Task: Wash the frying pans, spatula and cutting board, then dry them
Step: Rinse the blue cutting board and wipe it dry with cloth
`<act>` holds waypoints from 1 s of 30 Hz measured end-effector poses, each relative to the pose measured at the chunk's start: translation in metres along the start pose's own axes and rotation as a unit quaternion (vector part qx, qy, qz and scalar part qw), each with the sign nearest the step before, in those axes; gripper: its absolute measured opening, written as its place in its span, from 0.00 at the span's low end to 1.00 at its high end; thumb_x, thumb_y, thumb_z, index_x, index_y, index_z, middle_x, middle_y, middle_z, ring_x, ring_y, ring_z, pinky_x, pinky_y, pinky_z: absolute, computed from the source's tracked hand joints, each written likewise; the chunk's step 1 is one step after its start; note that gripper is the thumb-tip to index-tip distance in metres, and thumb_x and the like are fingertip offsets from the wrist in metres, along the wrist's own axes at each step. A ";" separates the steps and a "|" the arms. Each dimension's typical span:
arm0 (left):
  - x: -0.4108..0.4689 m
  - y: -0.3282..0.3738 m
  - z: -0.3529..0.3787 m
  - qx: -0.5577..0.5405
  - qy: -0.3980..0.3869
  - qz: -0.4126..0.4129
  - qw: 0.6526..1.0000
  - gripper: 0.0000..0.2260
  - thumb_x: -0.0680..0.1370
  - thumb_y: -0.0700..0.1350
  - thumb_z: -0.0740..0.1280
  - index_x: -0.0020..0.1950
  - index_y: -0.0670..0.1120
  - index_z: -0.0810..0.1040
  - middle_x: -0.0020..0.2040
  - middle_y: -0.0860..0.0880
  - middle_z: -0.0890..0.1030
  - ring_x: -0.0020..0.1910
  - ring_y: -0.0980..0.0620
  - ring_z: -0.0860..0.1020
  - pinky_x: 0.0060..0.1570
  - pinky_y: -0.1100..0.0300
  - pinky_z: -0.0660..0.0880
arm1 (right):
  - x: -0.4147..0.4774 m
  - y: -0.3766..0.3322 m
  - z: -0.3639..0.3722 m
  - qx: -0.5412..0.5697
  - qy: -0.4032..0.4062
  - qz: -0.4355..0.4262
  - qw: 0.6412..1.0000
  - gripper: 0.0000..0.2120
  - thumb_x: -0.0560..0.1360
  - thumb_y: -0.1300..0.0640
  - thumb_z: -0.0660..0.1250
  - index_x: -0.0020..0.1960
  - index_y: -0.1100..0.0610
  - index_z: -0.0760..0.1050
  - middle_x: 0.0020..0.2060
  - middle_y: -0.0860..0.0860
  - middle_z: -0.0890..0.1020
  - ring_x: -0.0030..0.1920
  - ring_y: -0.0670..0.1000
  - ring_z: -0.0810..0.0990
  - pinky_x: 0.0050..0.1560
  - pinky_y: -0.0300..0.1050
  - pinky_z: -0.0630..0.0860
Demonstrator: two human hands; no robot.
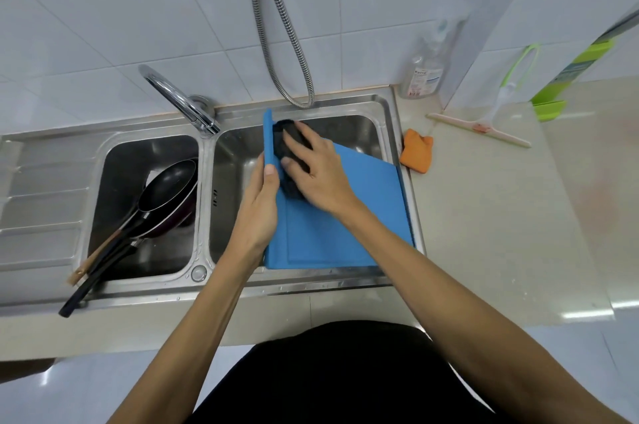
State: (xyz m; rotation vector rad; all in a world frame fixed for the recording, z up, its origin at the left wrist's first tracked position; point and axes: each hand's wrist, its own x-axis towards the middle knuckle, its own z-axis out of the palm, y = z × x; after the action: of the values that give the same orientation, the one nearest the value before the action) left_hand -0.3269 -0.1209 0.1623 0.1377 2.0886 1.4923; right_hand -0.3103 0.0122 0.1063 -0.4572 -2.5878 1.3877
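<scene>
A blue cutting board point(332, 233) lies tilted over the right sink basin point(235, 160), its near edge on the sink rim. My left hand point(259, 205) grips the board's left edge, thumb on top. My right hand point(314, 167) presses a black scrub pad point(287, 143) onto the board's upper left part. In the left basin point(114, 174) two black frying pans point(166, 188) are stacked, their handles sticking out over the front rim. A wooden-handled spatula point(93, 257) lies beside those handles.
A chrome faucet point(179, 101) stands between the basins and a metal hose point(276, 43) hangs down the tiled wall. On the right counter are an orange cloth point(416, 152), a clear soap bottle point(423, 74), a squeegee point(484, 126) and a green dustpan point(560, 84). A drainboard point(41, 198) is left.
</scene>
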 end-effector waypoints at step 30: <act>0.001 0.004 0.005 -0.035 -0.021 -0.015 0.999 0.19 0.86 0.57 0.52 0.77 0.58 0.64 0.63 0.63 0.78 0.55 0.67 0.81 0.54 0.64 0.80 | -0.132 0.085 0.032 -0.048 0.059 0.128 0.989 0.30 0.84 0.43 0.45 0.83 0.54 0.46 0.82 0.53 0.45 0.82 0.52 0.43 0.81 0.58 0.47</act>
State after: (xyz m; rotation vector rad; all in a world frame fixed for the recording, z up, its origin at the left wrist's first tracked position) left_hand -0.3263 -0.1149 0.1643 0.1108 1.9955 1.5293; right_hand -0.1802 -0.0145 0.0173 -0.8856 -2.5763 1.2667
